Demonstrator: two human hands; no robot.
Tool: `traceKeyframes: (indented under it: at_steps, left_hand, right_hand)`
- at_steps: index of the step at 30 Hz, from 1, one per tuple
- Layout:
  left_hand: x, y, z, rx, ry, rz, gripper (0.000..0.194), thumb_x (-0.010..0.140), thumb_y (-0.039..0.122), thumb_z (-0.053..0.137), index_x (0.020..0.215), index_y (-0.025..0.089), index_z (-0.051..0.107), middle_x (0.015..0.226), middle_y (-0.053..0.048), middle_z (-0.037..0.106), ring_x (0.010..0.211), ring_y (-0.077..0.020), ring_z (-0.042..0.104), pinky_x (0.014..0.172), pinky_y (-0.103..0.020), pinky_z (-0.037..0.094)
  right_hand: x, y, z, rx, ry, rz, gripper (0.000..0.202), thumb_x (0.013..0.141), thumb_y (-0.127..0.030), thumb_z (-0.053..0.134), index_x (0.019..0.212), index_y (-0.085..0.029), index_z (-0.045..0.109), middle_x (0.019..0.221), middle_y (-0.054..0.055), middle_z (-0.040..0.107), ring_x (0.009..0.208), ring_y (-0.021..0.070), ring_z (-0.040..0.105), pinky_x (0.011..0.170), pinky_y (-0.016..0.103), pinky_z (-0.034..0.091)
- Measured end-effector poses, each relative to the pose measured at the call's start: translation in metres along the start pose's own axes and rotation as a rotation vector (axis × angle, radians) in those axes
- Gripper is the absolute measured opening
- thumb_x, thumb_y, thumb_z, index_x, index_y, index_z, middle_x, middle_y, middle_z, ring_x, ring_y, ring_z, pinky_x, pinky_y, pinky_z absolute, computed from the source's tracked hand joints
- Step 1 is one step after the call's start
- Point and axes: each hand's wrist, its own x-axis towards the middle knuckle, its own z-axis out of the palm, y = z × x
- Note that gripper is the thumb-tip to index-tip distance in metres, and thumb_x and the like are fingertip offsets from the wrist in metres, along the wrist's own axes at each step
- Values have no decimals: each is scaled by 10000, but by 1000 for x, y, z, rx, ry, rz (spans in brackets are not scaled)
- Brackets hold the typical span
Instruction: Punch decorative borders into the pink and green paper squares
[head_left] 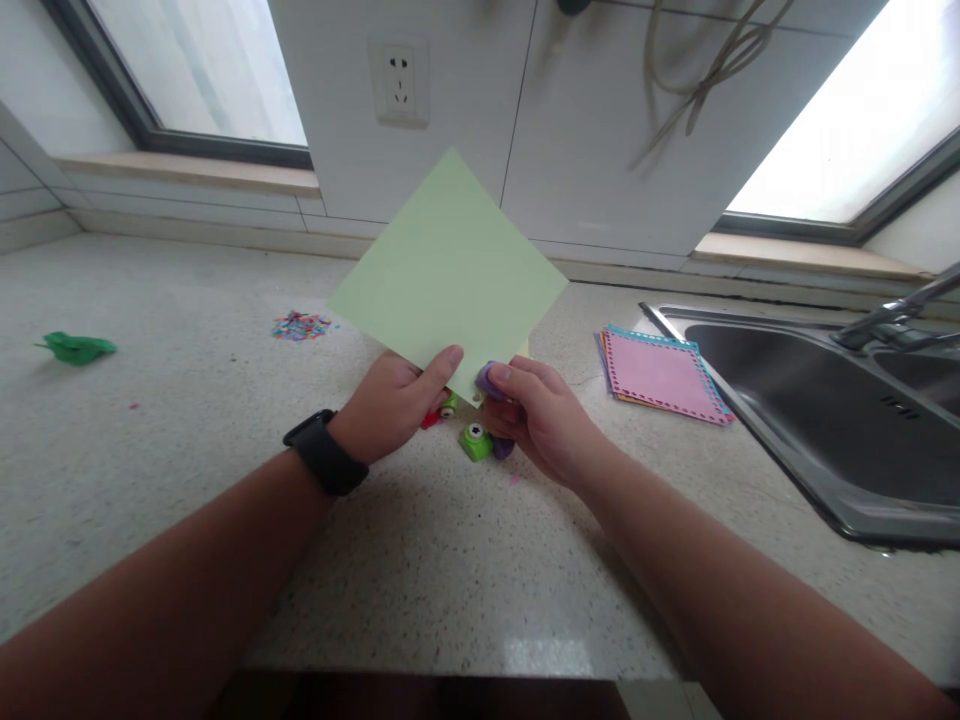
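A pale green sheet of paper is held up above the counter, one corner pointing toward me. My left hand grips its lower left edge, thumb on top. In my right hand is a purple craft punch, closed around the near corner of the sheet, where a small punched mark shows. Below the hands, a green craft punch with a star-like mark on a white disc lies on the counter. Another green punch and a red item are partly hidden by my left hand.
Sheets with punched borders, pink on top, lie stacked beside the metal sink on the right. A pile of coloured paper bits and a crumpled green piece are on the left. A socket is on the wall.
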Motion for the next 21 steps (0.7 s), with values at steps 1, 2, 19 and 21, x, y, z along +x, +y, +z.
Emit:
traceKeyframes:
  at_steps: [1, 2, 19, 21]
  left_hand:
    - [0, 0, 0, -5, 0, 3, 418, 955, 416, 503, 598, 201, 476, 475, 66, 445, 441, -86, 423, 484, -226, 385]
    - [0, -1, 0, -9, -3, 0, 424, 958, 421, 499, 595, 202, 471, 473, 66, 441, 440, -86, 420, 481, -227, 384]
    - [0, -3, 0, -3, -11, -26, 527, 961, 508, 480, 532, 204, 448, 452, 50, 446, 426, -93, 441, 492, -248, 405]
    - [1, -3, 0, 11, -5, -19, 532, 962, 510, 478, 529, 203, 448, 452, 49, 448, 427, -93, 439, 496, -248, 405]
  right_hand:
    - [0, 0, 0, -7, 0, 2, 365, 800, -418, 722, 680, -221, 439, 561, -68, 339, 485, 84, 262, 446, 257, 158]
    - [0, 0, 0, -11, 0, 2, 367, 799, -422, 724, 681, -222, 439, 563, -68, 337, 487, 84, 261, 446, 256, 161]
    - [0, 2, 1, 27, -56, -35, 306, 839, -367, 697, 701, -202, 480, 546, -84, 356, 467, 67, 277, 446, 252, 154]
    - [-1, 2, 1, 22, -59, -38, 298, 837, -371, 697, 709, -201, 488, 543, -87, 352, 463, 65, 274, 445, 252, 153]
